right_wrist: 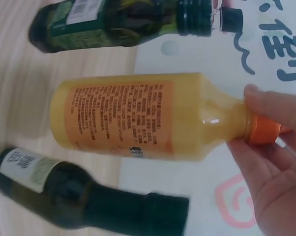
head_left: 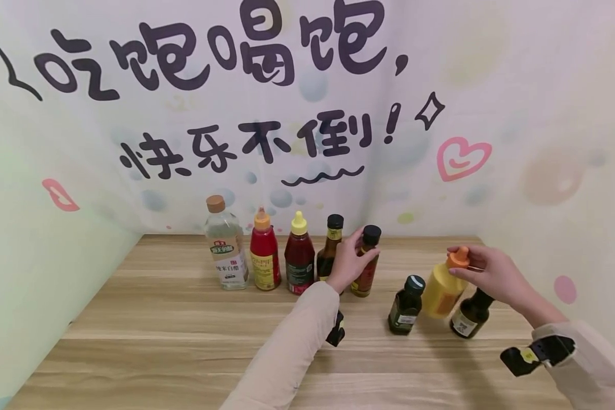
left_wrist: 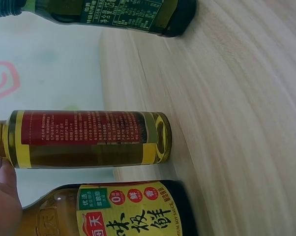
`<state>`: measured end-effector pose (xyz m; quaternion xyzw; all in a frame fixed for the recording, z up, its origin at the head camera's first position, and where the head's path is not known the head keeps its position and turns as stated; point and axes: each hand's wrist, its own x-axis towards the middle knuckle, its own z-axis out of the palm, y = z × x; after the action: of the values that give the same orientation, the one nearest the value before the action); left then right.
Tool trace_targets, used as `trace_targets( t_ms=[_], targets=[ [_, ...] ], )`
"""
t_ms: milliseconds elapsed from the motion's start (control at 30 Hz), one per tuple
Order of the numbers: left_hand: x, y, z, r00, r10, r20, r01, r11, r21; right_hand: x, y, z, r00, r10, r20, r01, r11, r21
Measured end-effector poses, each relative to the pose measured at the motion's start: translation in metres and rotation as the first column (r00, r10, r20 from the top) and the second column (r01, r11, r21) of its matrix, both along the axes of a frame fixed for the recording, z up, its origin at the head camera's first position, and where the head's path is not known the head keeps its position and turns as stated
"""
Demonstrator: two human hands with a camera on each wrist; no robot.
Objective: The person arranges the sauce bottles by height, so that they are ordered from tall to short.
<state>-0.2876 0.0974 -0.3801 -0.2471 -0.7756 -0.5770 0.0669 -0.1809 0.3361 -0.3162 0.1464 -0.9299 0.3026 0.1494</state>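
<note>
My left hand (head_left: 347, 261) pinches a slim bottle (head_left: 364, 278) just below its black cap. In the left wrist view this bottle (left_wrist: 84, 135) has a red label and yellowish oil inside, its base at the wood surface. Beside it is a soy sauce bottle (left_wrist: 131, 211) with a yellow label, partly behind the hand in the head view. My right hand (head_left: 494, 273) grips a yellow squeeze bottle (head_left: 442, 291) around its orange cap. That bottle tilts between a dark green bottle (head_left: 405, 307) and a dark long-necked bottle (head_left: 468, 316), whose top is hidden behind my hand.
Left of my left hand stand a clear vinegar bottle (head_left: 226, 253), a red sauce bottle (head_left: 265, 256) with an orange cap and a dark red bottle (head_left: 299, 259) with a yellow cap. The wooden table (head_left: 174, 341) ends at a printed cloth backdrop (head_left: 184, 114).
</note>
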Motion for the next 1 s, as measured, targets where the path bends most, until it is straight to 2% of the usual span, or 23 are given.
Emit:
trace_targets(
  t_ms=[167,433,733,1000],
  targets=[
    [-0.001,-0.001,0.0,1.0,0.006,-0.015,-0.006,1.0,-0.013,-0.012,-0.009,0.011,0.999,-0.044,0.031,0.043,0.999,0.021],
    [-0.002,0.0,-0.001,0.999,0.001,-0.042,-0.001,1.0,-0.007,-0.033,-0.021,0.02,0.998,-0.048,0.031,0.048,0.999,0.0],
    [-0.001,0.001,-0.002,1.0,-0.008,-0.028,0.008,1.0,-0.005,-0.054,-0.028,0.009,0.984,-0.034,0.175,0.049,0.995,-0.082],
    [0.001,-0.001,-0.001,0.999,0.005,-0.041,-0.006,1.0,-0.016,-0.07,-0.034,-0.007,0.983,0.045,0.176,-0.023,0.992,-0.123]
  ],
)
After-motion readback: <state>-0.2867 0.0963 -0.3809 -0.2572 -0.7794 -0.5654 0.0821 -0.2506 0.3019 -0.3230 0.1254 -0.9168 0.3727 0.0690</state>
